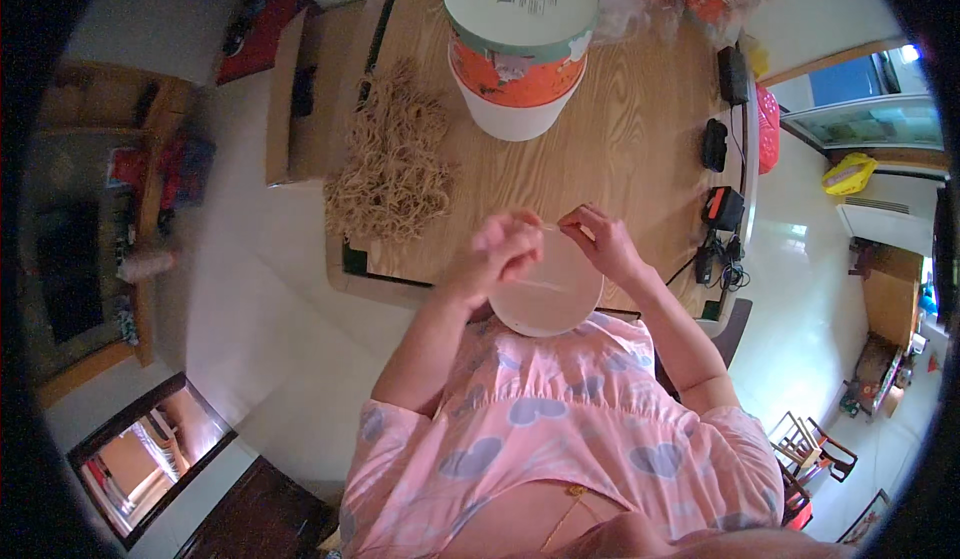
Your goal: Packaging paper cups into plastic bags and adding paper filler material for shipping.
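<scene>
My left hand point(503, 249) and my right hand point(598, 240) are raised together above a round pale lid or disc point(550, 304) that rests at the near edge of the wooden table point(620, 149). Both hands pinch the ends of a thin tan rubber band point(552, 227) stretched between them. A second thin strand lies across the disc below my left hand. A heap of tan rubber bands point(392, 159) lies on the table to the left.
A stack of round boxes with a pale green top and orange side point(518, 44) stands at the table's far middle. Black chargers and cables point(722, 214) line the right edge. A cardboard box point(300, 89) sits left of the table. A pink basket point(768, 124) hangs on the right.
</scene>
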Demonstrator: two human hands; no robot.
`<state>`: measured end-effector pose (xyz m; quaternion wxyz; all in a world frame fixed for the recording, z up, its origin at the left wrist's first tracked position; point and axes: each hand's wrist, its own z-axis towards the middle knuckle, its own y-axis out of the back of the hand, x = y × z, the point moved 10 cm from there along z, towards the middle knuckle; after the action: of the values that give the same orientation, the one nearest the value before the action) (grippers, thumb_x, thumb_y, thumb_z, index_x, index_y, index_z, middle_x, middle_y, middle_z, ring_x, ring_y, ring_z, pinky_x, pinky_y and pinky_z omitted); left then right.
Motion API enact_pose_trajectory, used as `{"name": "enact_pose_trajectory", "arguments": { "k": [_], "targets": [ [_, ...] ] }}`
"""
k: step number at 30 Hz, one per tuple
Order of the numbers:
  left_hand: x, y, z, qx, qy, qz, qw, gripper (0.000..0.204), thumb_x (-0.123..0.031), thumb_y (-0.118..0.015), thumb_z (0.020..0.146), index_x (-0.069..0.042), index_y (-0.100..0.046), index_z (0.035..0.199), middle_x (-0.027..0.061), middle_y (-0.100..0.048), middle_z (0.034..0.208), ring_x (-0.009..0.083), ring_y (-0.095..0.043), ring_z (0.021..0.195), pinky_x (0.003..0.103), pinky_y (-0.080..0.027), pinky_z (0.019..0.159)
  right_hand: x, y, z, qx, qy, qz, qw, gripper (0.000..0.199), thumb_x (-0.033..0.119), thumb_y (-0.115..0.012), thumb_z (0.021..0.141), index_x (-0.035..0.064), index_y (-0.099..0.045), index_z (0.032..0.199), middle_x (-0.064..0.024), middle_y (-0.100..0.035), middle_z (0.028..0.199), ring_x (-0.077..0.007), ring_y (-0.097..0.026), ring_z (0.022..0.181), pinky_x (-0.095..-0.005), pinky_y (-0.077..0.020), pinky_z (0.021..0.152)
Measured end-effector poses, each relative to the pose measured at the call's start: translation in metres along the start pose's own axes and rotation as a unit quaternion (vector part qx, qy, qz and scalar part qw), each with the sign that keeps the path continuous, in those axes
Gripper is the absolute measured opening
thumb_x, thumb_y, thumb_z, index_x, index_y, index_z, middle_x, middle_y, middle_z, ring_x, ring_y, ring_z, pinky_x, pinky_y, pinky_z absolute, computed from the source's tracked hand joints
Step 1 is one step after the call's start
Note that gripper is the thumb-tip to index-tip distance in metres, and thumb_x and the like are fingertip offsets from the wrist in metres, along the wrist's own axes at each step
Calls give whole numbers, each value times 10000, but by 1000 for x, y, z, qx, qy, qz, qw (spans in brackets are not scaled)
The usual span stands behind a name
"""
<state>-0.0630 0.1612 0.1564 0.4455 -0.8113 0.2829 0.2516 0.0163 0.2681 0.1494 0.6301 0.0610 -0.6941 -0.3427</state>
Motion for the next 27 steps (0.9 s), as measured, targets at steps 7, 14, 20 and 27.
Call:
{"name": "enact_pose_trajectory", "arguments": {
  "k": [7,14,20,27],
  "targets": [
    [-72,4,11,-114,-304,662,676,537,-183,-729,697,-71,-497,1167,133,-565,1094,323,-509,1068,435,-383,937,-22,-7,-7,-15,-95,89,991,107,77,-584,853,9,-633,920,-96,-649,887,-209,-618,827,-313,-487,734],
    [25,9,67,-46,-92,574,813,331,-130,-688,741,-56,-575,1043,152,-618,995,323,-591,952,402,-475,793,-40,-7,-13,-84,-185,149,968,125,75,-583,865,-4,-636,946,-53,-659,859,-96,-590,819,-250,-471,750],
    [7,-4,50,-153,-198,618,746,164,-161,-641,795,-23,-625,882,177,-635,846,349,-613,777,410,-481,673,-47,11,-2,-109,-211,114,965,110,89,-613,841,5,-635,909,-34,-627,743,-87,-540,683,-251,-459,647],
    [26,2,41,-159,-201,515,818,172,-192,-639,824,-32,-670,877,184,-637,796,299,-636,731,368,-484,645,-57,11,-3,-98,-222,18,970,126,132,-624,824,25,-647,887,-146,-641,732,-167,-617,649,-325,-486,606]
  ]
}}
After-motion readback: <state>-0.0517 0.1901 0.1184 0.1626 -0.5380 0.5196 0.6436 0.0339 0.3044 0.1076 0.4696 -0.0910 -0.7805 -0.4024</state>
